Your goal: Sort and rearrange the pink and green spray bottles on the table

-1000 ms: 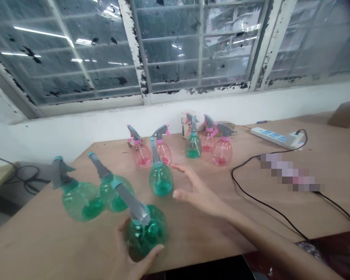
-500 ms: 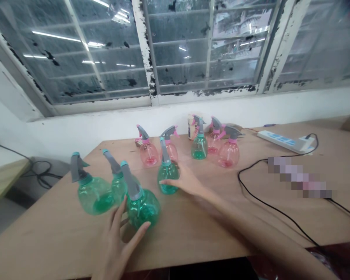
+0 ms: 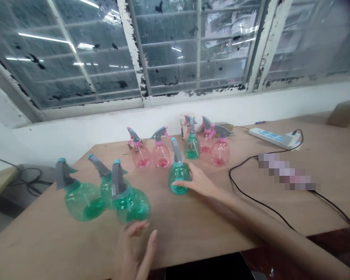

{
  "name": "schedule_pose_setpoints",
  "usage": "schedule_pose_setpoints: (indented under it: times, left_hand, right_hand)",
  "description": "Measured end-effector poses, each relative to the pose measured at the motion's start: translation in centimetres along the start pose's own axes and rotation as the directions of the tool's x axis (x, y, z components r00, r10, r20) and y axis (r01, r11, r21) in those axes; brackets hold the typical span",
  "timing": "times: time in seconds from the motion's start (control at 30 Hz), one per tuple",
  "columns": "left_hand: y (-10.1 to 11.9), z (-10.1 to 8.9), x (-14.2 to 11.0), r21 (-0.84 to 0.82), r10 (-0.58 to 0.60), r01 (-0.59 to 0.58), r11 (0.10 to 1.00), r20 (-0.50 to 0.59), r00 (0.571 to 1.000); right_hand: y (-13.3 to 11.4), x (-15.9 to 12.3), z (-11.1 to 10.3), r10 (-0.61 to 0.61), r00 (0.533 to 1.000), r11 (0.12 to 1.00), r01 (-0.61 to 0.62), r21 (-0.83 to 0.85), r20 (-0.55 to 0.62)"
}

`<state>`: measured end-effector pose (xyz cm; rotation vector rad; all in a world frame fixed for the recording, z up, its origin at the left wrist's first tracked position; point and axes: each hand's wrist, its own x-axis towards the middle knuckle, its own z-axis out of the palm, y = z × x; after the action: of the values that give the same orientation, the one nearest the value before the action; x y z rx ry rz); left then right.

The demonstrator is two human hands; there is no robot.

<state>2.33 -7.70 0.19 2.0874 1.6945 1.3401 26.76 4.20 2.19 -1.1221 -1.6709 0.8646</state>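
Right hand (image 3: 202, 183) held a green spray bottle (image 3: 177, 174); left hand (image 3: 128, 256), thumb and fingers apart, was just beside another green bottle (image 3: 136, 206).

This looks like a plain workroom: under the grip of the right hand (image 3: 203, 184) runs a wooden table (image 3: 198, 229), with sprayers (image 3: 84, 202) left of it and beyond, a power strip (image 3: 270, 137) to its right, barred, paint-chipped windows (image 3: 170, 48) behind.

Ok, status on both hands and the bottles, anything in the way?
Right hand around a green spray bottle. Left hand open, near another green bottle. Pink bottles behind, black cable to the right.
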Motion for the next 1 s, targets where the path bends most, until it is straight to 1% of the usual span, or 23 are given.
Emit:
schedule_pose_setpoints:
  times: [0.07,0.13,0.23,0.27,0.37,0.43,0.5,0.57,0.63,0.7,0.77,0.83,0.87,0.93,0.97,1.0]
  left_hand:
    - [2.1,2.3,1.9,-0.091,-0.021,0.032,0.995,0.119,0.993]
    - [4.1,5.1,4.6,-0.177,-0.026,0.058,0.983,0.178,0.984]
    - [6.7,9.1,8.8,-0.294,-0.005,0.056,0.954,0.171,0.985]
    - [7.5,10.1,9.9,-0.309,-0.015,0.076,0.948,0.196,0.980]
    - [9.8,12.0,11.9,-0.340,-0.001,0.076,0.937,0.214,0.977]
    - [11.0,12.6,12.6,-0.357,0.022,0.055,0.933,0.209,0.978]
    - [11.5,13.0,13.0,-0.368,0.032,0.045,0.929,0.202,0.979]
    - [11.4,13.4,13.6,-0.377,0.025,0.055,0.924,0.203,0.979]
    - [10.7,13.6,14.5,-0.412,0.027,0.067,0.909,0.218,0.976]
    - [9.7,13.5,15.6,-0.480,0.048,0.075,0.874,0.239,0.970]
    - [8.8,13.0,16.5,-0.536,0.073,0.065,0.842,0.231,0.970]
    - [7.9,12.4,17.2,-0.541,0.084,0.041,0.840,0.205,0.975]
    - [7.7,12.0,17.3,-0.530,0.083,0.029,0.847,0.188,0.979]
    - [7.3,11.7,17.3,-0.502,0.074,0.014,0.865,0.157,0.985]
    - [7.3,11.7,17.2,-0.493,0.073,0.011,0.870,0.151,0.986]
    - [7.3,11.8,17.1,-0.488,0.076,0.008,0.873,0.153,0.985]
  right_hand:
    - [0.3,-0.6,-0.5,-0.014,1.000,1.000,0.014,0.006,0.000]
    - [0.7,-1.0,-1.0,-0.041,0.999,0.999,0.041,0.002,0.000]
    - [1.2,-1.6,-1.9,-0.112,0.994,0.993,0.112,-0.038,-0.015]
    - [1.4,-1.8,-2.2,-0.135,0.991,0.989,0.133,-0.063,-0.023]
    - [1.6,-2.3,-3.2,-0.155,0.987,0.976,0.149,-0.156,-0.030]
    - [1.7,-2.5,-3.5,-0.148,0.988,0.967,0.136,-0.216,-0.041]
    - [1.9,-2.4,-3.4,-0.147,0.986,0.958,0.122,-0.261,-0.078]
    - [2.0,-2.2,-3.0,-0.145,0.981,0.951,0.103,-0.292,-0.126]
    - [1.8,-1.8,-2.5,-0.139,0.981,0.948,0.093,-0.304,-0.134]
    - [1.4,-1.4,-2.0,-0.134,0.986,0.954,0.103,-0.283,-0.095]
    - [0.9,-1.1,-1.9,-0.145,0.989,0.966,0.136,-0.220,-0.025]
    - [0.7,-0.8,-2.1,-0.150,0.987,0.979,0.157,-0.127,0.061]
    - [0.9,-0.7,-2.4,-0.138,0.985,0.986,0.146,-0.082,0.102]
    - [1.8,-0.5,-3.0,-0.067,0.986,0.998,0.069,-0.013,0.152]
    - [2.5,-0.4,-3.3,-0.018,0.990,1.000,0.017,0.005,0.137]
    - [3.3,-0.2,-3.6,0.027,0.995,0.999,-0.029,0.018,0.096]
